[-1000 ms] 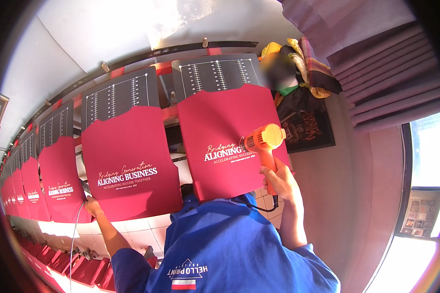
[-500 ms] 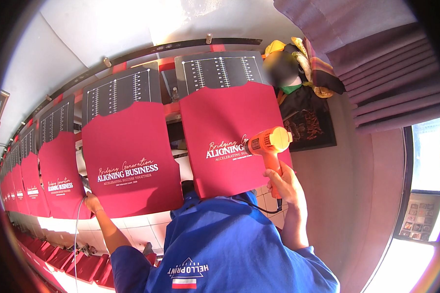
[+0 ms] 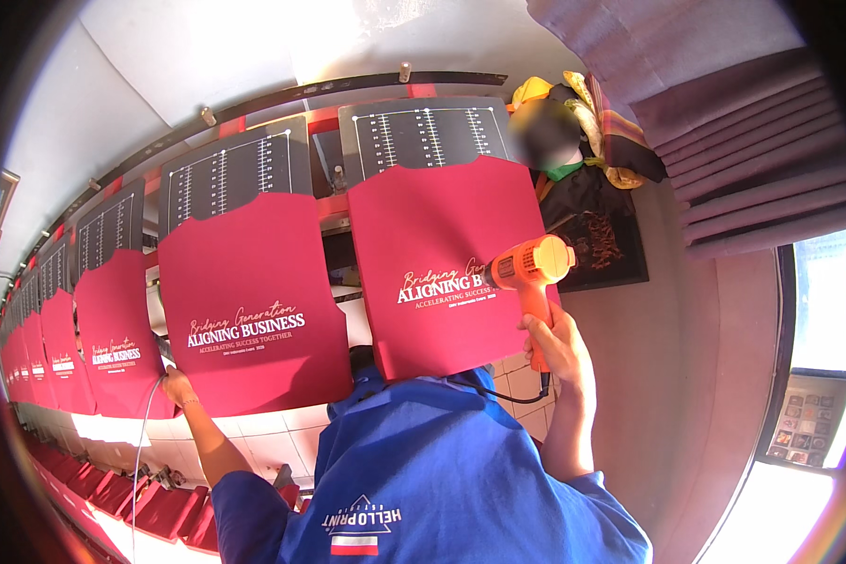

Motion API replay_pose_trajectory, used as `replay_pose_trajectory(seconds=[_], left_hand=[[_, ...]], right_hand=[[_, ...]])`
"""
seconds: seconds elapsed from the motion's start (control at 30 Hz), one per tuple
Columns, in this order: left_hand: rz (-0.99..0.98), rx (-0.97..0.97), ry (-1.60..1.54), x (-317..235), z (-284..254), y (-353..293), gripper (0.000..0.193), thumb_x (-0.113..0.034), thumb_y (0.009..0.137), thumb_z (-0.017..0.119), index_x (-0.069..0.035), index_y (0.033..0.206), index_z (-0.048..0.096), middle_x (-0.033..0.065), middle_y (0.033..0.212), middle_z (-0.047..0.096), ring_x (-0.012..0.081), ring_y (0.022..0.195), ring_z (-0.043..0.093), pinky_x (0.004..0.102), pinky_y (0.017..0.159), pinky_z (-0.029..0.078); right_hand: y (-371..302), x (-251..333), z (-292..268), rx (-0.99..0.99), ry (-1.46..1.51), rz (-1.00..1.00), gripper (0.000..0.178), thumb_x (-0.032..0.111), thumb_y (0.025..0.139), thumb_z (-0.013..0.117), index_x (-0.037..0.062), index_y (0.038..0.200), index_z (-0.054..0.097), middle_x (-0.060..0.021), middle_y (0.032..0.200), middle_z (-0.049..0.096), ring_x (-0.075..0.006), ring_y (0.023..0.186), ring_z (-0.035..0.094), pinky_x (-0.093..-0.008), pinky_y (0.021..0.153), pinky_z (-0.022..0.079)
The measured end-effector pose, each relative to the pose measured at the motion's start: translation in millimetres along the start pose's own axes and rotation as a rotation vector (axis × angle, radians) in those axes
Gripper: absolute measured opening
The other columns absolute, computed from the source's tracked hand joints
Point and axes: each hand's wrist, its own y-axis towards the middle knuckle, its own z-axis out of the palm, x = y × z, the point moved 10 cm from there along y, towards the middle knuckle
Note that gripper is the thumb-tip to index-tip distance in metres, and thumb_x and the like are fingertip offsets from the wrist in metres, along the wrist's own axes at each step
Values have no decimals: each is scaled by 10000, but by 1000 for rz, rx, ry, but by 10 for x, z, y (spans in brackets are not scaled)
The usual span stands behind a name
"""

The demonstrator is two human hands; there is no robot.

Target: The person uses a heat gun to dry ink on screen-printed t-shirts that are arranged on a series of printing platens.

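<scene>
My right hand grips the handle of an orange heat gun. Its nozzle hangs over the printed chest of a red shirt, which is stretched on a black board. A black cord runs from the handle's base. To the left, my left hand is closed in the gap between the second red shirt and the third red shirt. What it holds is mostly hidden; a pale cable hangs down beside it.
More shirts on boards recede along the row at far left. Behind them runs a dark rail. A second row of red shirts lies lower left. Hung cloths and a grey curtain are at the right.
The heat gun and my right hand have shifted slightly to the right and a little up, uncovering more of the print. The pale cable has swung left. My left hand stays nearly in place.
</scene>
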Motion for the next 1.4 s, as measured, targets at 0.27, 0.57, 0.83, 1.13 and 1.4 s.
replay_pose_trajectory(seconds=[0.27,0.57,0.83,1.13,1.4], left_hand=[[11,8,-2,-30,-15,-45,605,-466,918,456,86,1011,685,289,1109,657,455,1027,626,483,928,483],[-43,25,-70,-79,-61,-177,621,-472,921,460,96,1053,672,294,1140,646,446,1060,618,480,951,469],[-53,64,22,-33,9,-71,622,-498,905,444,45,1098,676,266,1205,630,437,1090,612,474,963,469],[-33,9,12,6,15,-19,634,-502,904,454,64,1092,670,264,1164,648,441,1087,607,472,969,463],[-40,33,-10,-5,11,-63,626,-487,918,447,76,1086,664,272,1172,640,441,1091,604,465,975,460]], right_hand=[[18,19,109,76,87,19,285,208,903,597,-28,1061,573,-61,718,592,-117,592,584,-277,543,486],[3,9,265,123,60,-22,275,226,920,602,-14,1050,576,-65,658,582,-113,521,572,-256,472,456],[-29,61,326,126,-21,-19,294,215,929,600,-16,1102,546,-59,660,579,-106,503,557,-252,451,445],[-101,-42,321,161,9,20,291,222,937,598,-12,1101,543,-44,673,569,-92,508,550,-234,453,455],[-147,60,436,266,-51,109,317,225,939,591,-29,1123,546,-41,736,593,-84,576,557,-238,540,486]])
